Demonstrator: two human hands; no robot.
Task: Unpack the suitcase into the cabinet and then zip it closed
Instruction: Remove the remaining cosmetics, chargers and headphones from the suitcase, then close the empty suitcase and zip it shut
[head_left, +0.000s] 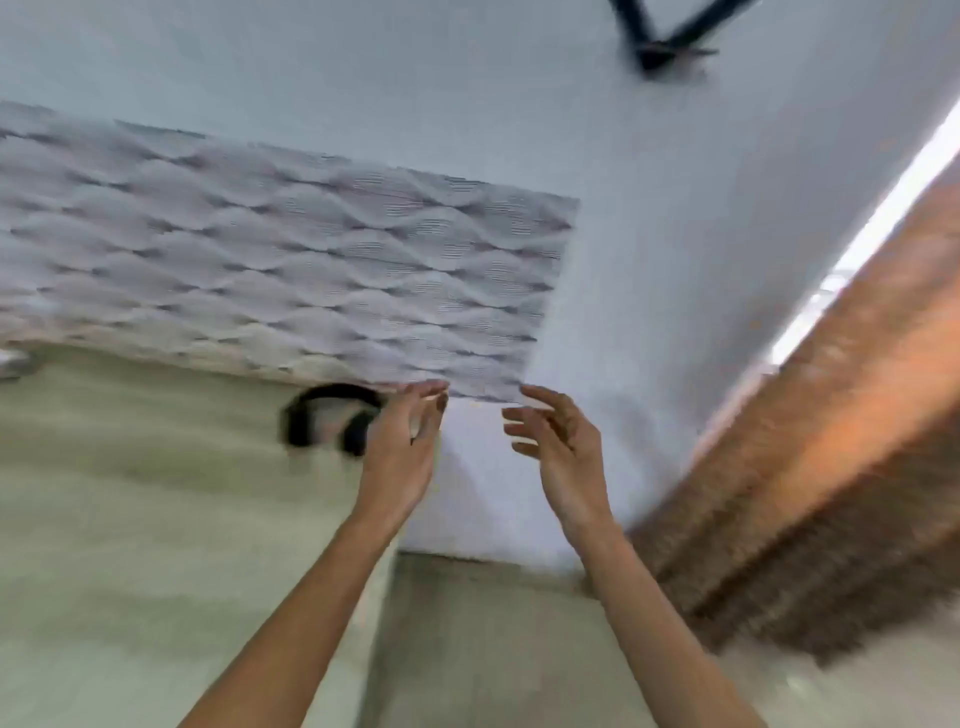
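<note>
Both hands hover empty, fingers loosely spread: left hand (402, 452) near one black handle (332, 415), right hand (558, 441) apart.

Two grips were in view, each a bare hand: one left grip (402, 452) and one right grip (561, 457). There was one white wall panel with a raised wavy pattern (291, 260). One pale beige flat-sided body (130, 493) lay at the left, and on it sat one black curved loop shaped like a handle (324, 415), too blurred to tell more. One brown wood-grained panel (831, 467) stood at the right, with one bright strip of light (883, 218) along its edge. One dark, blurred forked fitting (660, 47) showed at the top.
</note>
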